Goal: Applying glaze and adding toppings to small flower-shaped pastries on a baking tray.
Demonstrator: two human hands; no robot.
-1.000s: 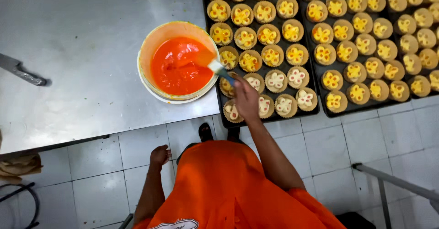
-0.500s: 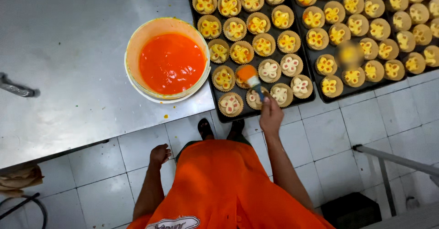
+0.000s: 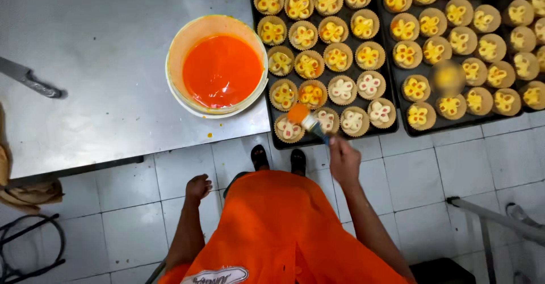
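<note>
Pastry brush (image 3: 306, 119): light, stiff-handled, soft wet orange bristles; best held by the handle. Right hand (image 3: 343, 159) fingers closed around it, over pastries at table's near edge. Left hand (image 3: 197, 186) hangs loosely curled, empty.

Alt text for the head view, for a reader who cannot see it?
A right hand holds a brush over pale flower-shaped pastries on a dark tray, beside a bowl of orange glaze. The left hand hangs empty.

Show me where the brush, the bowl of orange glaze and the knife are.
brush (image 3: 299, 114), head view, on its orange bristle tip.
bowl of orange glaze (image 3: 184, 40), head view, on its inner wall.
knife (image 3: 17, 73), head view, on its blade.
</note>
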